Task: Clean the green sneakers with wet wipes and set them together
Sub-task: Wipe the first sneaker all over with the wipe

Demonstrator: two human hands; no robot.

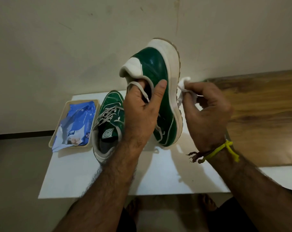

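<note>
My left hand [140, 114] grips a green sneaker [153, 67] with a white sole, held up above the table with its heel uppermost and sole to the right. Its fingers reach inside the opening and the thumb lies on the green side. My right hand [207, 113] pinches a crumpled white wet wipe [183, 87] against the sole's edge. The second green sneaker [108, 121] sits upright on the white table [158, 178], just left of my left wrist, partly hidden by it.
A cream tray [61, 121] holding a blue pack of wet wipes [76, 124] stands at the table's left edge beside the resting sneaker. A wooden board [259, 114] lies to the right. A wall rises close behind. My bare feet show below the table's front edge.
</note>
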